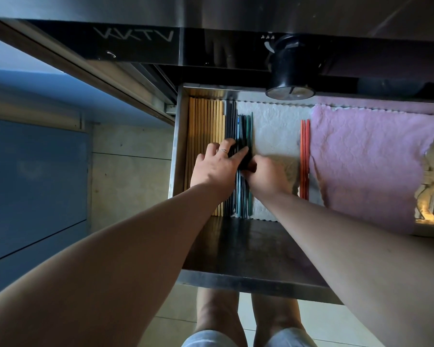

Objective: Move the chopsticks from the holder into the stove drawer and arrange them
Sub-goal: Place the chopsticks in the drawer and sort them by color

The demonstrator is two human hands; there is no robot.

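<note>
We have both hands down in the open drawer [178, 146] under the stove. Our left hand [216, 169] lies with fingers spread flat across the dark chopsticks [230, 121], pressing them, while our right hand [266, 174] curls around the same bundle from the other side. Wooden chopsticks [203, 121] lie just left of them, teal chopsticks [249, 126] just right, and red chopsticks [305, 146] rest beside a pink cloth [366, 159].
</note>
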